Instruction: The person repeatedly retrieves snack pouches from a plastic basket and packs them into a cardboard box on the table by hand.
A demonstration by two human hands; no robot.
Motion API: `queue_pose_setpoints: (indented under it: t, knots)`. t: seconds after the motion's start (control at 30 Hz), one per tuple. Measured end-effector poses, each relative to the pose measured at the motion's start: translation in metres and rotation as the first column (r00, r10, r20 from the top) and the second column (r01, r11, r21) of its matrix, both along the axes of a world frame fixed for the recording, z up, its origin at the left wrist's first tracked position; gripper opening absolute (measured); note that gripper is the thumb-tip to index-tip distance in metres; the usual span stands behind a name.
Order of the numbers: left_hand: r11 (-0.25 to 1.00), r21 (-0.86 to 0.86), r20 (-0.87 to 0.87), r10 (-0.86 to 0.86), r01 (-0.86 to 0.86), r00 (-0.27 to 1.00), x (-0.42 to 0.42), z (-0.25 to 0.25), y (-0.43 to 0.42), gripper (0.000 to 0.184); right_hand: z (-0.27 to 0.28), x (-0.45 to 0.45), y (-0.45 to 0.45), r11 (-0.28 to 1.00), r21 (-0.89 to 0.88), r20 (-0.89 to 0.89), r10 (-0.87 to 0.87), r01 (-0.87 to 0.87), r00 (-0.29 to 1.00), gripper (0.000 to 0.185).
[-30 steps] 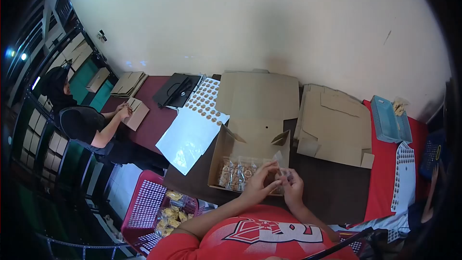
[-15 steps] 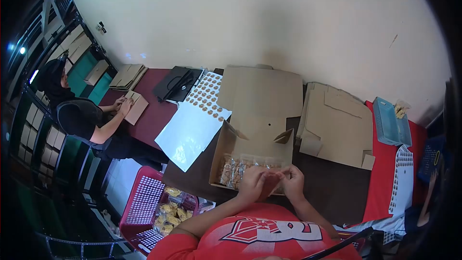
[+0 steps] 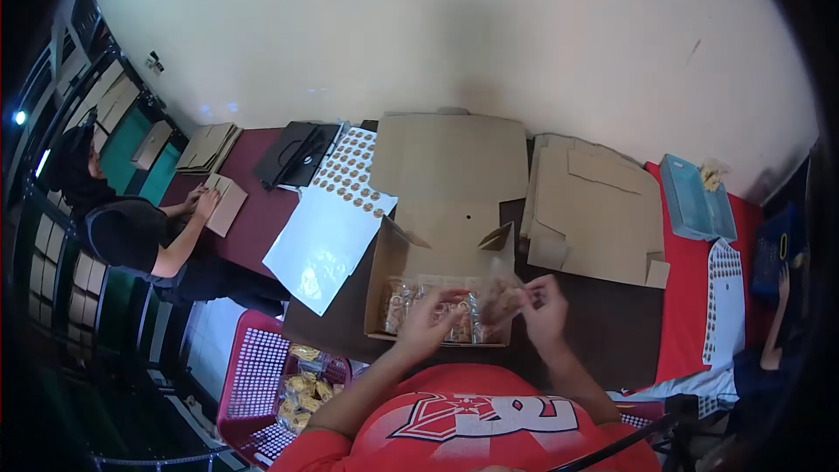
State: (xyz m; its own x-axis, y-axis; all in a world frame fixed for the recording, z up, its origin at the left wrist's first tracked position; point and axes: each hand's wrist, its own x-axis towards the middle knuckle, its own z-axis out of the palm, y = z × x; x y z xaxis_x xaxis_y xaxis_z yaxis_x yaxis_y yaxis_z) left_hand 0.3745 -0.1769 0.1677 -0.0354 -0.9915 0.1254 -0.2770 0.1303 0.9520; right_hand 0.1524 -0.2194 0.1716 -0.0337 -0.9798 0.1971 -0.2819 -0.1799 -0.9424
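Observation:
An open cardboard box [image 3: 377,297] stands in front of me, its lid raised toward the wall. Clear packets of pale brown snacks [image 3: 398,304] stand in a row inside. My right hand [image 3: 546,308], over the box's right side, pinches the edge of a clear snack packet [image 3: 500,297], blurred by motion. My left hand [image 3: 426,323] is above the front of the box, its fingers spread a little and apart from that packet. It partly covers the packets below.
Flattened cardboard [image 3: 603,210] lies to the right, beside a blue tray [image 3: 695,201] on red cloth. Sticker sheets [image 3: 336,227] and a black bag [image 3: 297,153] are left. A pink basket [image 3: 249,358] holds yellow snack packets. A co-worker [image 3: 131,227] handles a small box [image 3: 227,205].
My hands have moved apart. The right has shifted right, and a clear packet now shows in its fingers; the left has drawn left. The whole view has shifted slightly.

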Motion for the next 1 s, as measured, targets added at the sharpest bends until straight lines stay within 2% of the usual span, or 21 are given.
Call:
queue_pose_setpoints:
  t: [0.03,0.07,0.13,0.2,0.23,0.3,0.33,0.37,0.43,0.47,0.5,0.53,0.57,0.6,0.67,0.73,0.8,0.9,0.93,0.97,1.0]
  knots:
    - [0.999,-0.03,0.065,-0.028,0.03,0.998,-0.02,0.004,0.0,0.046,-0.008,0.009,0.003,0.999,-0.035,-0.081,0.026,-0.029,0.996,0.014]
    - [0.997,-0.058,0.129,-0.052,0.059,0.99,-0.031,0.006,0.002,0.055,-0.01,0.021,0.01,0.997,0.015,-0.013,0.081,-0.081,0.997,0.016]
    - [0.991,-0.087,0.17,-0.085,0.101,0.982,-0.036,0.0,0.005,0.057,-0.011,0.027,0.016,0.989,0.063,0.058,0.129,-0.132,0.99,0.019]
    - [0.968,-0.202,0.251,-0.097,0.15,0.963,-0.035,0.001,0.005,0.055,-0.012,0.026,0.017,0.932,0.159,0.225,0.287,-0.325,0.931,0.022]
    - [0.969,-0.194,0.251,-0.103,0.154,0.962,-0.036,0.0,0.006,0.055,-0.009,0.026,0.018,0.932,0.167,0.229,0.281,-0.322,0.932,0.022]
    - [0.986,0.112,0.056,-0.133,0.126,0.99,-0.037,-0.005,0.008,0.049,0.003,0.022,0.017,0.793,0.156,0.616,0.388,-0.588,0.686,0.023]
    - [0.984,0.117,0.054,-0.139,0.132,0.989,-0.038,-0.007,0.008,0.049,0.006,0.019,0.017,0.76,0.173,0.551,0.452,-0.626,0.701,0.021]
    - [0.982,0.13,-0.165,-0.112,0.134,0.98,-0.039,-0.008,0.008,0.042,0.0,0.019,0.018,0.762,0.177,0.553,0.446,-0.622,0.704,0.021]
    - [0.977,0.158,-0.569,-0.027,0.142,0.822,-0.04,-0.013,0.009,0.032,-0.024,0.022,0.02,0.904,0.023,0.481,0.364,-0.426,0.798,0.023]
    - [0.988,0.114,-0.501,-0.034,0.104,0.865,-0.036,-0.027,0.005,0.034,-0.033,0.024,0.018,0.904,0.032,0.483,0.358,-0.425,0.799,0.023]
    - [0.987,0.124,-0.502,-0.029,0.105,0.864,-0.035,-0.027,0.006,0.034,-0.041,0.027,0.016,0.962,0.025,0.379,0.244,-0.274,0.892,0.025]
    - [0.97,0.233,-0.581,0.083,0.068,0.81,-0.034,-0.025,0.006,0.033,-0.047,0.028,0.014,0.993,-0.006,0.272,0.114,-0.117,0.956,0.027]
    - [0.939,0.341,-0.64,0.197,0.044,0.743,-0.035,-0.023,0.004,0.032,-0.049,0.029,0.014,0.993,-0.004,0.272,0.111,-0.114,0.956,0.027]
    - [0.944,0.33,-0.641,0.239,-0.019,0.729,-0.038,-0.021,0.004,0.026,-0.05,0.029,0.015,0.976,0.113,0.326,0.139,-0.185,0.935,0.029]
    - [0.945,0.327,-0.622,0.217,-0.002,0.752,-0.044,-0.018,0.003,0.024,-0.048,0.033,0.016,0.927,0.248,0.507,0.124,-0.282,0.853,0.03]
    - [0.946,0.325,-0.602,0.198,0.011,0.773,-0.047,-0.022,0.003,0.021,-0.048,0.031,0.015,0.93,0.242,0.527,0.113,-0.276,0.843,0.027]
    - [0.969,0.246,-0.318,0.089,-0.009,0.944,-0.046,-0.031,0.001,0.019,-0.051,0.03,0.015,0.932,0.236,0.551,0.106,-0.276,0.828,0.023]
    - [0.966,0.253,-0.45,0.063,0.06,0.891,-0.052,-0.027,0.0,0.02,-0.066,0.022,0.014,0.949,0.207,0.533,0.096,-0.239,0.841,0.015]
    - [0.985,0.173,-0.283,0.049,0.0,0.958,-0.05,-0.033,-0.002,0.025,-0.071,0.02,0.017,0.949,0.197,0.507,0.116,-0.245,0.854,0.013]
    - [0.985,0.174,-0.283,0.053,-0.003,0.958,-0.051,-0.033,0.0,0.025,-0.074,0.019,0.018,0.949,0.187,0.479,0.136,-0.252,0.867,0.013]
    - [0.963,0.271,-0.516,0.133,0.014,0.846,-0.055,-0.022,0.002,0.025,-0.073,0.019,0.019,0.949,0.189,0.479,0.137,-0.254,0.867,0.013]
